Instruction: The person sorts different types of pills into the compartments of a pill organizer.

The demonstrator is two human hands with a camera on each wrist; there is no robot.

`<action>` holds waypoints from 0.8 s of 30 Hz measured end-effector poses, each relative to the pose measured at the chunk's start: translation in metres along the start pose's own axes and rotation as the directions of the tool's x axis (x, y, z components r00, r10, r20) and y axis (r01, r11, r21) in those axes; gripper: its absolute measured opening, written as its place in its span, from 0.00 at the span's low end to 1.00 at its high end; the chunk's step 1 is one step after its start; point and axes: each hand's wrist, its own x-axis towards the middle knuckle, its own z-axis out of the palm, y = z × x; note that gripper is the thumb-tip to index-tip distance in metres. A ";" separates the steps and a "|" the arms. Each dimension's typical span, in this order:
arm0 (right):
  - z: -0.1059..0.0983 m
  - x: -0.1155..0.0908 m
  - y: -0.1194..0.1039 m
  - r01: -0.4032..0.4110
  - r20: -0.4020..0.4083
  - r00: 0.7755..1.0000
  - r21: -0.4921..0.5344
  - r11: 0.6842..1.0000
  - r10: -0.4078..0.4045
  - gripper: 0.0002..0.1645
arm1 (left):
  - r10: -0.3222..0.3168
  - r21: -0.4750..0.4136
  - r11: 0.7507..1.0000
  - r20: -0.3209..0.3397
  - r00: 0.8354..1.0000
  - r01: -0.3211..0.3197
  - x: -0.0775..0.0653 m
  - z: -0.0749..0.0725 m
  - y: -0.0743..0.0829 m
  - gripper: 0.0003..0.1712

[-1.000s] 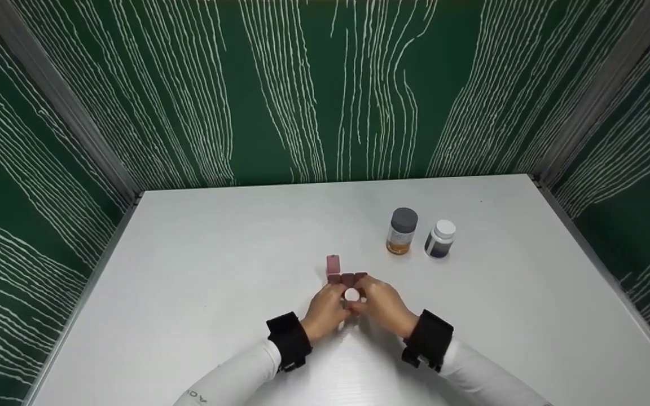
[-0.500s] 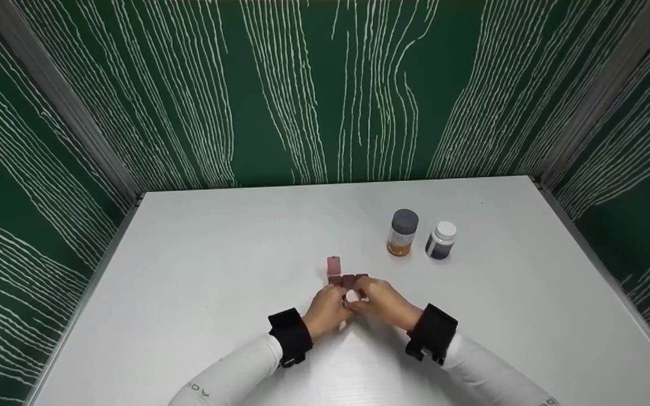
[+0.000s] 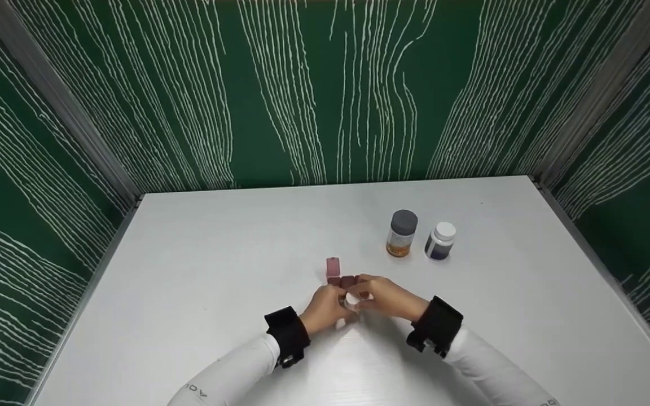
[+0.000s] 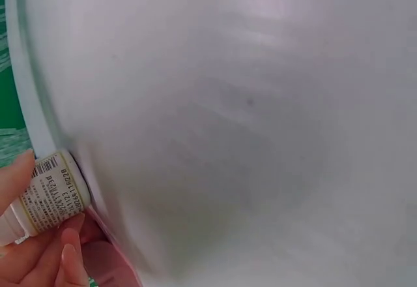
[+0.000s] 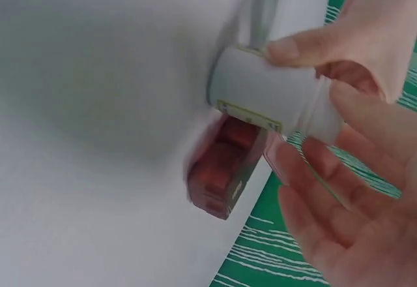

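A small white pill bottle with a printed label stands near the table's front middle. My left hand grips its body, thumb on one side and fingers on the other. At the top, my right hand holds the white cap between thumb and fingers. Right behind both hands lies a dark red pill organizer, partly hidden by them. Its leftmost lid, pink, is flipped up and points away from me.
Farther back on the right of the white table stand a jar with a dark grey lid and a white-capped bottle with a dark label. Green walls with white lines enclose the table's back and sides.
My right hand has turned at the cap, its wrist shifting outward to the right and slightly forward. My left hand stays nearly in place around the bottle.
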 end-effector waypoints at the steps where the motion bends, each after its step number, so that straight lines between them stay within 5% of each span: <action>1: 0.000 0.001 -0.001 -0.018 -0.010 1.000 0.000 1.000 0.018 0.15 | -0.004 -0.005 1.000 -0.003 1.000 0.004 0.000 0.000 0.001 0.09; 8: 0.014 0.001 -0.012 -0.207 -0.233 0.956 -0.112 0.972 0.177 0.16 | -0.027 0.018 0.999 -0.018 0.999 0.027 0.000 0.001 0.001 0.08; 12: 0.020 0.002 -0.016 -0.226 -0.288 0.939 -0.112 0.968 0.186 0.17 | -0.029 0.028 0.999 -0.025 0.999 0.030 0.000 0.001 0.001 0.10; 19: 0.016 0.002 -0.015 -0.176 -0.208 0.962 0.017 0.984 0.175 0.12 | -0.025 0.022 0.999 -0.004 1.000 0.026 -0.001 -0.001 0.001 0.08; 24: 0.008 0.002 -0.008 -0.062 -0.097 0.993 0.100 0.993 0.072 0.12 | -0.037 0.021 0.999 0.019 0.999 0.036 -0.003 -0.002 0.001 0.11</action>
